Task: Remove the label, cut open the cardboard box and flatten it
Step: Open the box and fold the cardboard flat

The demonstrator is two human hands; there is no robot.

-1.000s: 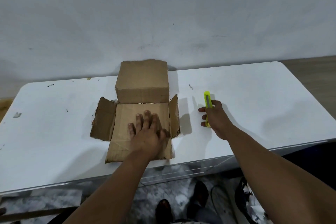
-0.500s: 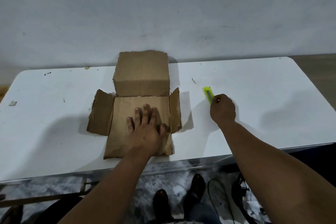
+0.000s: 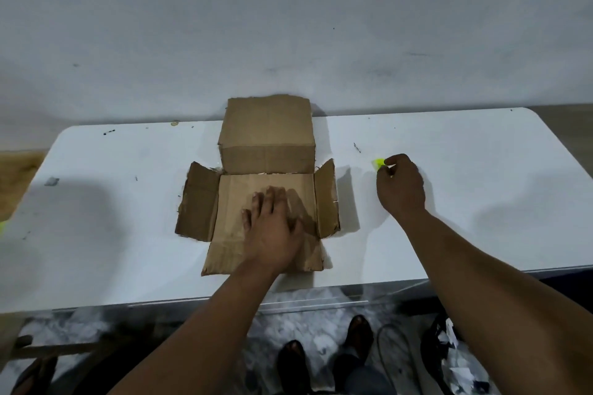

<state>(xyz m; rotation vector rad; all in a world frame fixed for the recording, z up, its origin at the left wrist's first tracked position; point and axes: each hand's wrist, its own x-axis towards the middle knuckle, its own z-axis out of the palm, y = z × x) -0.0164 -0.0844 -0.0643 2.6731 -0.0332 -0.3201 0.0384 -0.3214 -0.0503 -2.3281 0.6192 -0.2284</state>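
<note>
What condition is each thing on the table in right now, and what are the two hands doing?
cardboard box: cut open, partly flattened; far part upright, near panel flat on the table.
side flaps: folded outward, right one tilted up.
left hand: spread flat, pressing the near panel.
right hand: closed around the yellow cutter.
yellow cutter: mostly hidden, only its tip showing.
white table: scuffed and spotted.

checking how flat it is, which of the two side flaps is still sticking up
The right side flap, nearest the right hand, stands tilted up; the left side flap lies almost flat on the table.
</note>
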